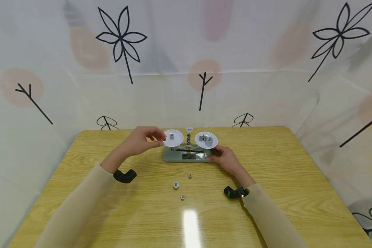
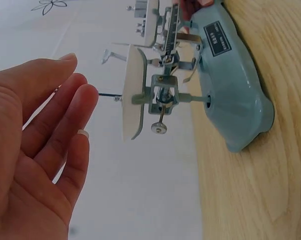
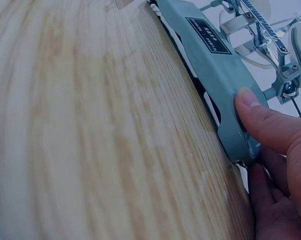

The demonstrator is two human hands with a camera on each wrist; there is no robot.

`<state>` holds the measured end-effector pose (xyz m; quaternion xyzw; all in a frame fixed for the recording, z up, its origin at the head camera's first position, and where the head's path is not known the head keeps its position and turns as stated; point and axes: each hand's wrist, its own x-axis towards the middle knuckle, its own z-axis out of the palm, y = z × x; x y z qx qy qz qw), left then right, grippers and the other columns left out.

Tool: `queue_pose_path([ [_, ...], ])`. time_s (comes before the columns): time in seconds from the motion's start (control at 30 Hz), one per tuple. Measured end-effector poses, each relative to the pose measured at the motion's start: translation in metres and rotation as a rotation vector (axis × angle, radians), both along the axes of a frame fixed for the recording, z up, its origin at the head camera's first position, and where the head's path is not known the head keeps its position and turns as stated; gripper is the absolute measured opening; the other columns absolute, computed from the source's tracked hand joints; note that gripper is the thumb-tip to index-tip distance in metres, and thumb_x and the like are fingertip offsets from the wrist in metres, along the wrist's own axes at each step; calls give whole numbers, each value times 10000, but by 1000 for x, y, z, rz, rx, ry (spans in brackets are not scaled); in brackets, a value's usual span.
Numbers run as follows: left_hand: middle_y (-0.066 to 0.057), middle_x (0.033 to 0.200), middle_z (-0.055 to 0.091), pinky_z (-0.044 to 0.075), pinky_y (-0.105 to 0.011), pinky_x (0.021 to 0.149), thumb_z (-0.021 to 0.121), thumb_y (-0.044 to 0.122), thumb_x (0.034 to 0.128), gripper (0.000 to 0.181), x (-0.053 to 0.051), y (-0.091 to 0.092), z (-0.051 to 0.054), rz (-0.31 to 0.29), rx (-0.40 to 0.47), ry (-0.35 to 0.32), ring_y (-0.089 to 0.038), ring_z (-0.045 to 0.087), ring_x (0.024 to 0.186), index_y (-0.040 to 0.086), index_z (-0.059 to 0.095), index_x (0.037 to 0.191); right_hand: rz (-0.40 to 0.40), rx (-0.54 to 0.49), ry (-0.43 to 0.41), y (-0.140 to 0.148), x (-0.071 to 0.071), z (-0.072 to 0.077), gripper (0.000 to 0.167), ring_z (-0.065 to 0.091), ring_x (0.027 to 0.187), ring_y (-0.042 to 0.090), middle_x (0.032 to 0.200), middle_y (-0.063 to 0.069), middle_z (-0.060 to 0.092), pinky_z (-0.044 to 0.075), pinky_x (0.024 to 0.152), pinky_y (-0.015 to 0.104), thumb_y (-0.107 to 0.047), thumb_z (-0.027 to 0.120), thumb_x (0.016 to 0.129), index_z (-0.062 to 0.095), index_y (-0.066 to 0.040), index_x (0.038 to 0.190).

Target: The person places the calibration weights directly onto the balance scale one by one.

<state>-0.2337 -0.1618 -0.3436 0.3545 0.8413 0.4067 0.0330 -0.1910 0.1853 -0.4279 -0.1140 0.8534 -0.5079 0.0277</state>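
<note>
Now, one right hand (image 1: 227,159) grips a balance scale's base (image 1: 189,157); the left hand (image 1: 144,140) (loosely curved, seemingly empty) hovers beside a pan (image 1: 177,141) bearing one weight (image 1: 172,136).

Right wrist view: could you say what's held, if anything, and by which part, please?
The right hand grips the balance by the right end of its base.
</note>
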Motion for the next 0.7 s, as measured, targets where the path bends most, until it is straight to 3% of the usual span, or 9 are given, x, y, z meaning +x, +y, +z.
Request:
queue_pose_path([
  [0.3, 24, 1005, 722, 530, -395, 803, 753, 177, 911, 195, 19, 2, -10, -55, 11, -3, -101, 642, 919, 155, 728, 1103, 9, -16, 15, 2, -1, -3, 544, 459, 1328, 413, 1387, 265, 531, 372, 1091, 527, -14, 773, 853, 559, 102, 1340],
  [0.53, 23, 1031, 724, 533, -388, 792, 750, 180, 914, 224, 34, 4, -25, -83, 13, -31, -98, 648, 941, 183, 730, 1137, -13, -36, 21, 12, -20, -39, 591, 459, 1343, 358, 1395, 205, 550, 351, 1111, 516, -87, 818, 829, 580, 39, 1355],
  [0.7, 33, 1056, 720, 528, -370, 798, 739, 148, 921, 244, 44, 5, -40, -92, 14, -71, -116, 654, 970, 159, 723, 1165, -8, -46, 21, 14, -22, -43, 594, 480, 1333, 324, 1385, 166, 571, 367, 1107, 497, -145, 836, 820, 604, -6, 1349],
])
